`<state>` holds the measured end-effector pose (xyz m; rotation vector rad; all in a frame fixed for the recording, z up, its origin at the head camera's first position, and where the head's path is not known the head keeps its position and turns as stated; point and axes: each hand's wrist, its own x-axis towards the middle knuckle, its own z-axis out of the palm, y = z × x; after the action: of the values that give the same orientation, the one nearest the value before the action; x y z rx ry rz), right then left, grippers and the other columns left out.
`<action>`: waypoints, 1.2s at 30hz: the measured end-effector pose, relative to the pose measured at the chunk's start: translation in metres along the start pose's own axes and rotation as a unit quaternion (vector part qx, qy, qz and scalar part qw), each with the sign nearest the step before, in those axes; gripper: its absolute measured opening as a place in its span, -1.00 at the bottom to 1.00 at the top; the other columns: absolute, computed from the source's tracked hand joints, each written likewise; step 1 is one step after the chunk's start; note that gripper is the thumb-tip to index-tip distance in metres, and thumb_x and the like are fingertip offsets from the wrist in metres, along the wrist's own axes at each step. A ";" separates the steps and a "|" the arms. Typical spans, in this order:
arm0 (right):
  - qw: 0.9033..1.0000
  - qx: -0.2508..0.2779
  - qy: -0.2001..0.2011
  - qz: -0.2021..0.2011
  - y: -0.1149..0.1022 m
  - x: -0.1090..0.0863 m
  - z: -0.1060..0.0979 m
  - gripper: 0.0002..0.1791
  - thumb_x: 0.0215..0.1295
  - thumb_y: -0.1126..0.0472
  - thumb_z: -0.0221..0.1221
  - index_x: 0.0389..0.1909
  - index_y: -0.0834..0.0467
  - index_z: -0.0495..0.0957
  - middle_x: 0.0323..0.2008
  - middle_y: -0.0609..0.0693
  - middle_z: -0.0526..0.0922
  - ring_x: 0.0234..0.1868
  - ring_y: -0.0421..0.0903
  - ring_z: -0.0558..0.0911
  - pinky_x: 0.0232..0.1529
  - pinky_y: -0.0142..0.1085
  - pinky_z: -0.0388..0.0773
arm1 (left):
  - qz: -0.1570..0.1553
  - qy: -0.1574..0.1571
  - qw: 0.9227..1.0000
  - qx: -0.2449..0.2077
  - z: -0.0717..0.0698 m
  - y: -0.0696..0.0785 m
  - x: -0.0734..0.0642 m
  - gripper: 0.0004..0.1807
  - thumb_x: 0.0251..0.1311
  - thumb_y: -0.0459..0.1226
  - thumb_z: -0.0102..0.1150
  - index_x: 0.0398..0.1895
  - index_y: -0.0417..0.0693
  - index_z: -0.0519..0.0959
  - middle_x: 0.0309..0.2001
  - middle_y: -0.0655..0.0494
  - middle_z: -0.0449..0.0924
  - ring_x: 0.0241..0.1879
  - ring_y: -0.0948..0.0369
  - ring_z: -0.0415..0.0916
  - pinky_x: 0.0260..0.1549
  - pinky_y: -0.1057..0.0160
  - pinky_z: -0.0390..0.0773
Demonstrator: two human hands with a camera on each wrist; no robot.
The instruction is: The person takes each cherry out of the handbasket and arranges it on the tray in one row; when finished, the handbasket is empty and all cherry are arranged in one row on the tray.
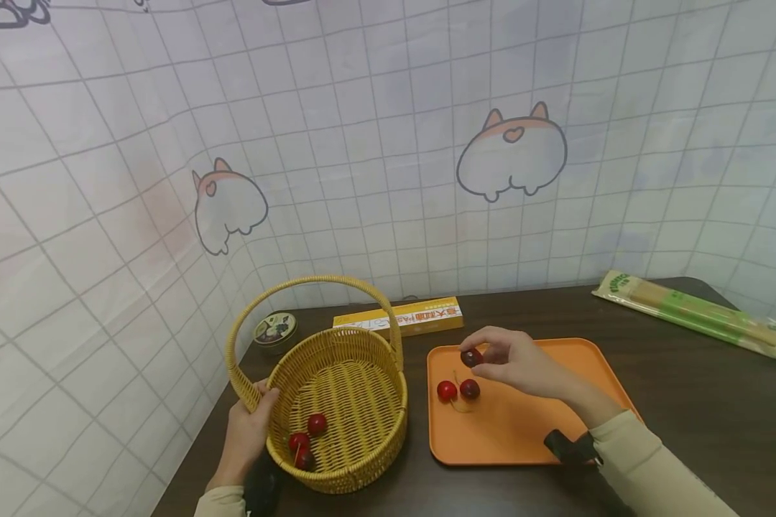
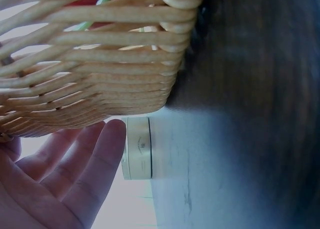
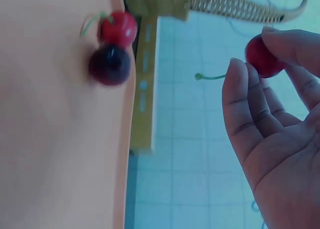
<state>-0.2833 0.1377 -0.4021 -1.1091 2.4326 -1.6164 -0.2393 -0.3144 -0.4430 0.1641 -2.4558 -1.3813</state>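
A dark red cherry [image 1: 470, 357] is pinched between the thumb and fingers of my right hand [image 1: 520, 365], raised over the orange tray [image 1: 524, 438]. Its green stem [image 3: 212, 77] sticks out past the fingertips in the right wrist view. Two more cherries, one bright red [image 1: 447, 391] and one darker [image 1: 470, 389], lie on the tray's left part. My left hand [image 1: 247, 427] holds the yellow woven basket [image 1: 397, 438] at its left rim by the handle's foot, with the fingers [image 2: 95, 169] along the outer wall. Inside the basket, three cherries [image 1: 317, 424] rest near the front left.
Behind the basket stand a round tin [image 1: 275, 330] and a long yellow pasta box [image 1: 427, 317]. A green and clear packet [image 1: 692, 310] lies at the table's back right. The arched basket handle [image 1: 317, 279] rises high above the rim. A grid-patterned curtain [image 1: 388, 143] hangs behind the dark table [image 1: 698, 416].
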 end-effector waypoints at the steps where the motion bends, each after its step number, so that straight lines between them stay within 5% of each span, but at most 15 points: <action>1: 1.000 -0.009 0.004 0.003 0.002 -0.001 -0.002 -0.66 0.25 0.31 0.29 0.05 0.06 0.55 -0.01 0.08 0.59 -0.24 0.01 0.67 -0.26 -0.27 0.58 | 0.001 0.002 1.000 -0.002 0.000 0.000 0.000 -0.71 0.44 -0.07 0.01 -0.21 -0.13 0.41 0.07 -0.10 0.55 -0.07 0.19 0.48 -0.15 0.45 0.46; 13: 0.995 0.026 0.014 0.090 0.033 -0.007 -0.012 -0.62 0.26 0.41 0.22 0.11 0.25 0.49 0.09 0.31 0.51 -0.15 0.30 0.66 -0.24 -0.19 0.65 | 0.009 -0.001 1.000 -0.018 0.001 0.000 -0.001 -0.72 0.43 -0.10 0.03 -0.21 -0.17 0.44 0.13 -0.12 0.56 -0.01 0.08 0.51 -0.17 0.45 0.49; 27: 0.993 -0.022 0.022 0.117 0.047 -0.009 -0.015 -0.65 0.35 0.19 0.21 0.08 0.28 0.52 0.06 0.21 0.57 -0.15 0.15 0.67 -0.23 -0.32 0.60 | 0.005 0.001 1.000 -0.017 0.000 0.001 -0.001 -0.74 0.44 -0.12 0.02 -0.20 -0.17 0.43 0.09 -0.14 0.56 -0.08 0.10 0.52 -0.20 0.42 0.50; 36: 0.986 -0.083 0.008 0.146 0.056 -0.010 -0.011 -0.55 0.20 0.24 0.33 0.12 0.21 0.52 0.02 0.14 0.60 -0.31 -0.10 0.64 -0.38 -0.30 0.54 | 0.015 -0.001 1.000 -0.025 0.000 0.000 -0.001 -0.73 0.44 -0.13 0.02 -0.19 -0.20 0.42 0.12 -0.16 0.55 -0.05 0.08 0.53 -0.21 0.43 0.51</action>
<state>-0.3111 0.1644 -0.4460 -0.7102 2.6277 -1.3623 -0.2384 -0.3142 -0.4434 0.1136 -2.4114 -1.4297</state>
